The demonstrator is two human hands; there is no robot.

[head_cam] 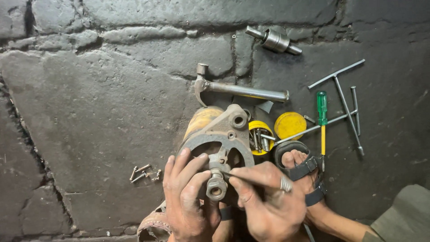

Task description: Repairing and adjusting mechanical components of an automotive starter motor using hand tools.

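On the dark stone floor [98,112], the left hand [190,197] clasps its fingers around the protruding shaft end [216,187] of a rusty grey metal motor housing with a yellow body [219,132]. The right hand [268,201] pinches a thin dark metal tool [233,175] against that shaft. A steel hammer [237,88] lies just behind the housing.
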